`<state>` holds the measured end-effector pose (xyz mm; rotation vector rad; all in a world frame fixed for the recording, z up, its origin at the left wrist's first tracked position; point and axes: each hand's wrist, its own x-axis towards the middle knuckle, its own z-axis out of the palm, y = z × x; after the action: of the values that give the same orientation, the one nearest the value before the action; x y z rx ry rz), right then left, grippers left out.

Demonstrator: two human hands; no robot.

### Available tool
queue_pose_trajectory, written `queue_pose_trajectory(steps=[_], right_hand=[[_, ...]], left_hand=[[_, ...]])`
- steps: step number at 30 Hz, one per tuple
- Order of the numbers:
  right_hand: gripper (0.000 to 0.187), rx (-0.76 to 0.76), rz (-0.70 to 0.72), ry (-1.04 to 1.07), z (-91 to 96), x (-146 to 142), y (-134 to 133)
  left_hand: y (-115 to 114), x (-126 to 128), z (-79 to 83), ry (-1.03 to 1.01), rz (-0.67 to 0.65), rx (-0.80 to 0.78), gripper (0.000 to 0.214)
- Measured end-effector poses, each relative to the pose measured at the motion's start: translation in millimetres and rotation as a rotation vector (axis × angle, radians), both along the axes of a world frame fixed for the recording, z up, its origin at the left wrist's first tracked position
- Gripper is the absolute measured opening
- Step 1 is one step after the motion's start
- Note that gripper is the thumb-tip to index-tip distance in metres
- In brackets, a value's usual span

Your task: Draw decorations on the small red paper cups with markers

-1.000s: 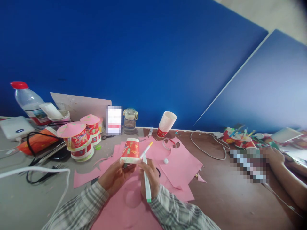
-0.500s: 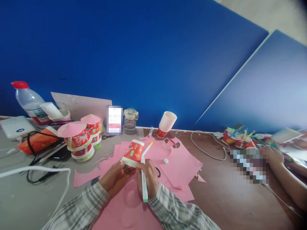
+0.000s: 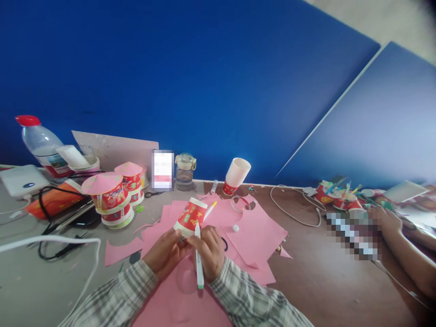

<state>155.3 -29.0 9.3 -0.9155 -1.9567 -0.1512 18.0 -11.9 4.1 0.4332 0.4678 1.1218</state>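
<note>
Tilted above the pink paper point(image 3: 259, 231), a red paper cup point(image 3: 192, 215) with white bands is held by its lower end in my left hand point(image 3: 166, 252). My right hand point(image 3: 210, 252) grips a white marker point(image 3: 199, 268) with a green end. The marker's tip points up at the cup's printed side; whether it touches cannot be made out. A yellow-tipped marker point(image 3: 211, 209) lies behind the cup on the paper. A small white ball point(image 3: 235, 228) rests on the paper to the right of my hands.
Two cup houses with pink cone roofs point(image 3: 104, 184) stand to the left, near cables and a bottle point(image 3: 42, 145). Behind are a lidded jar point(image 3: 185, 172) and a stack of paper cups point(image 3: 237, 175). At the right, another person's arm point(image 3: 405, 254) rests near craft supplies.
The marker has shifted left, its tip now over the cup's red side instead of along its right edge. The cup has turned slightly in my left hand.
</note>
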Motion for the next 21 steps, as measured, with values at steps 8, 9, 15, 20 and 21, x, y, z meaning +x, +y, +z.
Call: queue_pose_trajectory(steps=[8, 9, 15, 20, 21], right_hand=[[0.028, -0.131, 0.158, 0.402, 14.0, -2.8, -9.1], [0.030, -0.155, 0.201, 0.419, 17.4, -1.7, -10.2], [0.037, -0.292, 0.340, 0.531, 24.8, 2.4, -10.2], [0.028, -0.481, 0.232, 0.686, 13.6, -0.6, -12.5], [0.025, -0.513, 0.224, 0.707, 11.3, -1.1, -13.0]], left_hand=[[4.7, -2.4, -2.7, 0.050, 0.070, -0.098, 0.034], [5.3, -2.9, -2.9, 0.050, 0.073, -0.094, 0.035], [7.4, -4.3, -4.4, 0.022, 0.083, -0.084, 0.035], [7.4, -4.2, -5.4, 0.016, 0.078, -0.076, 0.033], [7.2, -4.1, -5.4, 0.020, 0.078, -0.077, 0.033]])
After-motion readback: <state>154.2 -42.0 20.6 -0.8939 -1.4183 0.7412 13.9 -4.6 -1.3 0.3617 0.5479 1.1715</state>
